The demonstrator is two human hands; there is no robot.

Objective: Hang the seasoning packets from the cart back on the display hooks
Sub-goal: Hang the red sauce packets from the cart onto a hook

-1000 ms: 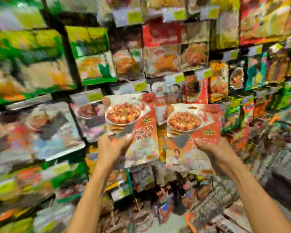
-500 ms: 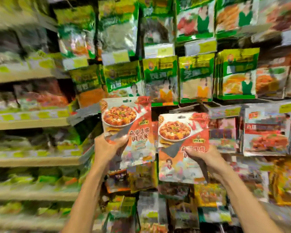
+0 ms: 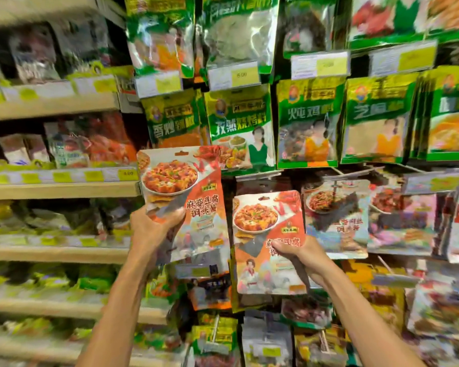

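Head view: two bare forearms reach up toward a wall of hanging seasoning packets, and each hand holds one of a matching pair. The left hand (image 3: pixel 154 229) grips the left packet (image 3: pixel 188 197) at its lower left corner, with the thumb pressed across the front and the fingers hidden behind. This orange and white packet shows a plate of red tofu. It is upright with a slight tilt, and its top edge overlaps the bottom of the green packets (image 3: pixel 239 128) in the row above. The hang slot (image 3: pixel 181 153) at its top is free of any hook.

The right hand (image 3: pixel 300 254) pinches the right packet (image 3: pixel 260 229) around its middle right, with the thumb on the printed face and the fingers curled behind the edge. This packet is lower than the other and just beside it. It hangs upright in front of a dark gap in the display, under a tilted label strip (image 3: pixel 257 177). Whether its own slot (image 3: pixel 263 198) has caught a hook cannot be told.

Just right of it hangs a noodle-dish packet (image 3: pixel 334 218), with more blurred ones beyond. A price tag (image 3: pixel 233 75) reading 6.00 sits above the green row. To the left run wooden shelves (image 3: pixel 61 190) with yellow labels, one reading 4.00 (image 3: pixel 127 172), stocked with blurred goods.
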